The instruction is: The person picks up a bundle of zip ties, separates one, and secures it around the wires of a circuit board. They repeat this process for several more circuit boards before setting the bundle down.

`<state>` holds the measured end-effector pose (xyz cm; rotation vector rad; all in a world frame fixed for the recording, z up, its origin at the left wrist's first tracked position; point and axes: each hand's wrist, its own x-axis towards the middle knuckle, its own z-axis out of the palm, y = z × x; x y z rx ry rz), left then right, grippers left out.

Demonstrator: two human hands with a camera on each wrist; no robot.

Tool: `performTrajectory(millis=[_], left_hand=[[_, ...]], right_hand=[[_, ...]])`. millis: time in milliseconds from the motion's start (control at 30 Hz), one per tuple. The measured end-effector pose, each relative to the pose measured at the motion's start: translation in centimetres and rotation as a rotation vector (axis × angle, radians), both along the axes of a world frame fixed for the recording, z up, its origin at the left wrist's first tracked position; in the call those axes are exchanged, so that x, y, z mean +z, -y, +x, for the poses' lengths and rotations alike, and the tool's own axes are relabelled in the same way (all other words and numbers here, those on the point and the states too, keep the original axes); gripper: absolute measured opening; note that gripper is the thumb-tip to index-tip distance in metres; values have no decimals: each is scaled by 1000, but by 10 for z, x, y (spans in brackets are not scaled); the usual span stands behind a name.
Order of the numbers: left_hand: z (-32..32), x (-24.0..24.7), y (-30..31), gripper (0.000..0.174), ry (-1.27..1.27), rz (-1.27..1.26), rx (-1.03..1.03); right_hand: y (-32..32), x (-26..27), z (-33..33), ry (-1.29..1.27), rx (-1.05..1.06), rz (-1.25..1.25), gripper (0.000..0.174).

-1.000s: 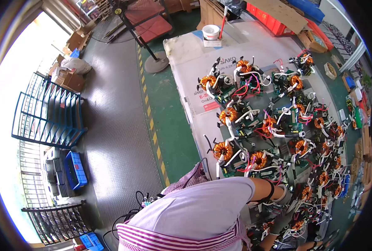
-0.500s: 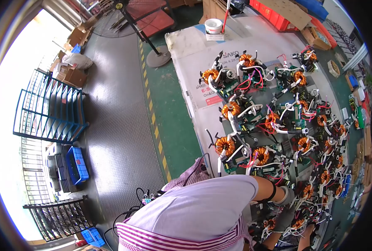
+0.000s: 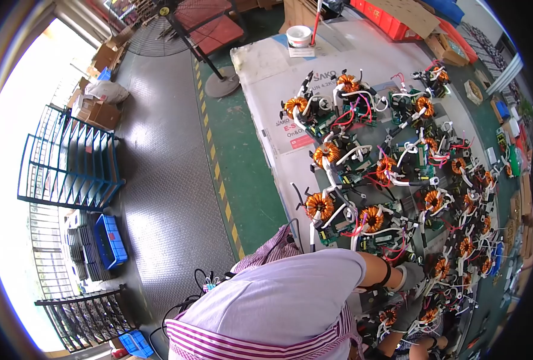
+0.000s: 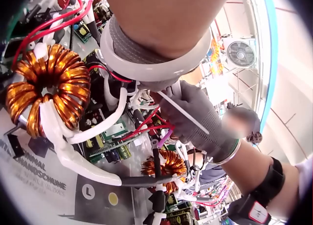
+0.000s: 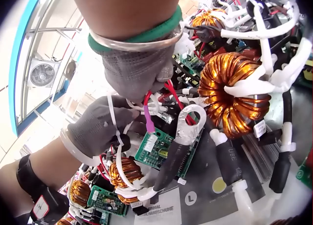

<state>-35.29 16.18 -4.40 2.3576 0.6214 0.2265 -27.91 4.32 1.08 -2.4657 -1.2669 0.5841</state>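
Note:
Both hands wear grey gloves and meet over a bundle of white wires among circuit boards. In the right wrist view my left hand [image 5: 98,127] pinches the white wires [image 5: 155,106] at its fingertips. A thin white strip [image 5: 112,115] like a cable tie stands in front of that hand. My right hand [image 5: 134,75] curls over the same bundle, its fingertips partly hidden, beside red wires [image 5: 171,90] and a purple sleeve [image 5: 148,118]. The left wrist view shows the right hand [image 4: 193,117] with curled fingers. Close by is a copper-wound toroid coil [image 5: 232,93].
Several similar board assemblies with copper coils [image 3: 319,207] cover the table [image 3: 266,120]. A white tub [image 3: 299,36] and a red crate [image 3: 386,24] stand at its far end. A ring terminal [image 5: 190,124] sticks up near the right hand. Blue racks [image 3: 68,162] stand across the aisle.
The left hand has shifted slightly away from the body over the assemblies. Both hands stay close together at the wires. The head view has swayed a little.

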Motion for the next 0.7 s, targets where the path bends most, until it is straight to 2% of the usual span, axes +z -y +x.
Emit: performTrajectory(millis=[67, 133, 200, 233, 267, 300, 333, 367, 400, 433, 467, 500, 533, 567, 633, 700], left_hand=[[3, -1, 7, 30, 142, 107, 60], [2, 17, 7, 27, 171, 102, 71], [-2, 38, 6, 25, 217, 101, 91], [-9, 50, 6, 23, 245, 99, 103], [-17, 63, 9, 22, 273, 99, 103], [-39, 81, 8, 22, 306, 65, 87], [-60, 98, 5, 23, 337, 31, 71], [-66, 83, 12, 25, 544, 34, 15], [-89, 92, 8, 28, 639, 65, -78], [-101, 85, 2, 24, 521, 157, -294], [-110, 74, 5, 22, 440, 164, -354], [-119, 60, 7, 22, 411, 202, -378], [-128, 62, 4, 22, 271, 256, -457], [-135, 53, 6, 21, 248, 236, -468], [-148, 48, 6, 18, 339, 257, -432], [-156, 53, 4, 17, 352, 261, -387]], right_hand=[[4, -9, 7, -289, -193, 143, 31], [8, -28, 26, -277, -36, 239, 32], [23, -46, 58, 61, 437, 275, 33], [18, -16, 33, -304, 252, 292, 30], [27, -24, 41, -406, 81, 321, 28], [24, -9, 31, -545, -99, 264, 21], [20, 5, 21, -683, -306, 228, 22], [16, 19, 11, -797, -523, 210, 31], [-1, 43, -14, -818, -614, 273, 22], [-2, 43, -21, -776, -611, 293, 19], [1, 37, -21, -875, -597, 219, 17], [3, 28, -25, -842, -610, 187, 16], [-9, 45, -45, -818, -594, 198, 18], [4, 11, -34, -766, -504, 196, 20], [-7, 43, -56, -713, -542, 145, 24], [-7, 43, -62, -693, -484, 137, 24]])
